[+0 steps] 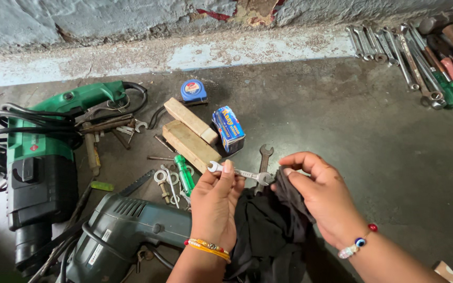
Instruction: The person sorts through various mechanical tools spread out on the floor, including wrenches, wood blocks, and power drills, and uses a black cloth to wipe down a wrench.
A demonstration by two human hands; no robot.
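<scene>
My left hand (217, 202) pinches a small silver open-ended spanner (238, 172) by its shank and holds it level above the floor. My right hand (321, 194) grips a black cloth (268, 236) bunched against the spanner's right jaw. The cloth hangs down between my two wrists. A darker spanner (264, 157) lies on the floor just behind the held one.
Two green power drills (43, 157) (127, 230) with black cables lie at the left. Two wooden blocks (190, 133), a blue box (228, 129), a tape measure (193, 90) and a green screwdriver (184, 174) sit behind my hands. A row of spanners (394, 52), screwdrivers and a hammer lies at the top right.
</scene>
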